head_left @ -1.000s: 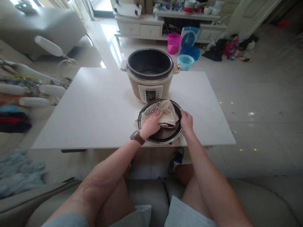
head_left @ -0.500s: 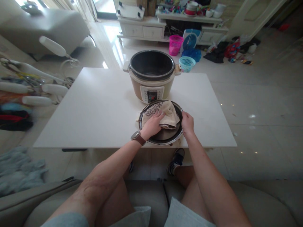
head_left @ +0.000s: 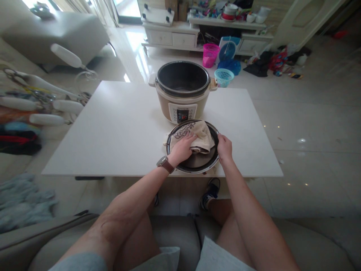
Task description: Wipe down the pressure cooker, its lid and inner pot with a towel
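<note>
Shiny floor tiles (head_left: pixel 310 113) everywhere, and all of it is viewed from a grey couch (head_left: pixel 180 233). Closest up, a brown-strapped watch (head_left: pixel 166 164) is worn just behind the left hand (head_left: pixel 182 149), which is laid palm-down on a bunched beige cloth (head_left: pixel 202 132) with dark patterning, fingers stretched out over it. That cloth is pressed into a round cooker lid (head_left: pixel 196 162), held inside-up by the front edge of a white table (head_left: pixel 124 128); whether it's actually rested on the tabletop can't be told. Its rim is grasped by the right hand (head_left: pixel 225 148), fingers curled round, tips mostly hidden. Just behind, an electric pressure cooker (head_left: pixel 166 101) is parked uncovered, dark inner pot (head_left: pixel 183 79) showing. Farther back, a light-blue basket (head_left: pixel 224 77) and a pink basket (head_left: pixel 210 55) are left near a white cabinet (head_left: pixel 172 38).
</note>
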### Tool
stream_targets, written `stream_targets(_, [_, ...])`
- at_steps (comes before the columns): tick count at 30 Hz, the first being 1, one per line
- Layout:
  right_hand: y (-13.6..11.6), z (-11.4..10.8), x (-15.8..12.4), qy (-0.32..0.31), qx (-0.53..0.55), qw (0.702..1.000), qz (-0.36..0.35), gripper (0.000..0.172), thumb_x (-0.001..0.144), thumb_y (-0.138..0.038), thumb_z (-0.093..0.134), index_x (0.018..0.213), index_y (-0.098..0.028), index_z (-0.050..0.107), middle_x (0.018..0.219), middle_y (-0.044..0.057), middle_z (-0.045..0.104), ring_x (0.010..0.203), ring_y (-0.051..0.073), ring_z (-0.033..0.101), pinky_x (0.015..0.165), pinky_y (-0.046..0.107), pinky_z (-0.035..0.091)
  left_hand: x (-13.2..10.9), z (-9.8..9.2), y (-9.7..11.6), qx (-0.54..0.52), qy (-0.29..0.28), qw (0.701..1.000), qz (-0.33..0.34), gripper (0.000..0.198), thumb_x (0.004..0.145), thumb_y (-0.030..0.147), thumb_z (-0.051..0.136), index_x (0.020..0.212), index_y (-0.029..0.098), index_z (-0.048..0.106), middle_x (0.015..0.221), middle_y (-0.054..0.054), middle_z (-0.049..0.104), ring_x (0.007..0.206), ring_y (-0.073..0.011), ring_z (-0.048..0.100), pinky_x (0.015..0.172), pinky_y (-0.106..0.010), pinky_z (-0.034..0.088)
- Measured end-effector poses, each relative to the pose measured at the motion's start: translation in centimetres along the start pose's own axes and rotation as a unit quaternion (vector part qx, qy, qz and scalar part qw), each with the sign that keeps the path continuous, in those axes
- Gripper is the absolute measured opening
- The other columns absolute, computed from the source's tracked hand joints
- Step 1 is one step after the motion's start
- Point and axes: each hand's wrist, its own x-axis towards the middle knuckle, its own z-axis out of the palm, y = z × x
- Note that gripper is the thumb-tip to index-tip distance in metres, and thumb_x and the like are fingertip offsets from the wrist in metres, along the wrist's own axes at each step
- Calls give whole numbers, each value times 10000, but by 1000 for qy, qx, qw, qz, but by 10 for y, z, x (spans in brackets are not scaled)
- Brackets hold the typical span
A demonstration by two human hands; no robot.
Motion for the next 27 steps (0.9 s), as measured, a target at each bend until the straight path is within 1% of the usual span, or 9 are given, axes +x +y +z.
stream_targets(4, [-2,-1,0,-1,-5,1000,0,594,855,-741,547,797,-182,740,843,70,776,871,244,625,840,372,449,3,-9,6,-25,49,995,-79,590,926,105,558,1488,263,645,1473,-51,724,1402,-265,656,1214,-385,491])
stream_targets(6, [-2,-1,0,-1,-5,1000,-2,581,854,-731,550,786,-185,735,830,67,770,863,242,621,839,370,446,5,-12,8,-38,69,992,-99,506,973,171,556,1461,257,658,1385,-60,770,1323,-279,703,1156,-394,529])
stream_targets(8, [-1,-1,0,0,-5,1000,-3,574,849,-725,555,783,-185,737,836,70,773,864,243,622,841,369,445,6,-13,10,-47,71,991,-99,494,990,183,541,1467,242,655,1385,-66,771,1324,-278,702,1149,-390,529])
stream_targets(11, [1,0,1,3,-2,1000,-1,579,839,-725,562,813,-180,757,886,90,796,891,253,639,845,370,451,4,-12,12,-42,23,997,-54,564,964,137,542,1504,264,643,1479,-42,723,1403,-254,658,1209,-369,481])
stream_targets(16, [1,-1,3,1,-9,1000,12,592,833,-734,549,818,-183,766,900,104,808,893,265,653,828,377,458,-2,-12,22,-8,-75,996,53,688,892,80,550,1556,246,612,1611,-34,611,1584,-208,476,1309,-337,362])
stream_targets(19, [0,-2,3,0,-22,1000,7,612,817,-761,540,785,-186,748,861,98,788,857,257,638,798,369,439,-8,-20,28,16,-133,987,85,675,868,83,546,1501,285,665,1618,-31,605,1516,-231,562,1273,-353,411])
stream_targets(21, [0,-3,2,3,-24,1000,7,642,805,-793,536,765,-185,738,828,92,773,833,247,621,785,363,430,-12,-28,30,31,-163,982,93,561,902,154,557,1415,306,726,1540,-50,677,1370,-264,684,1195,-368,486])
stream_targets(23, [0,-3,1,10,-22,1000,7,671,804,-815,534,769,-178,743,813,86,765,828,241,608,785,359,427,-17,-37,31,38,-189,977,95,431,927,226,564,1291,297,783,1367,-69,780,1217,-282,752,1089,-358,543])
stream_targets(27, [-1,-3,-2,16,-24,1000,-9,690,828,-812,524,799,-166,764,810,74,762,826,233,593,787,351,424,-23,-50,22,-19,-229,972,48,187,846,275,662,957,221,803,1026,-86,825,1003,-282,754,929,-324,565])
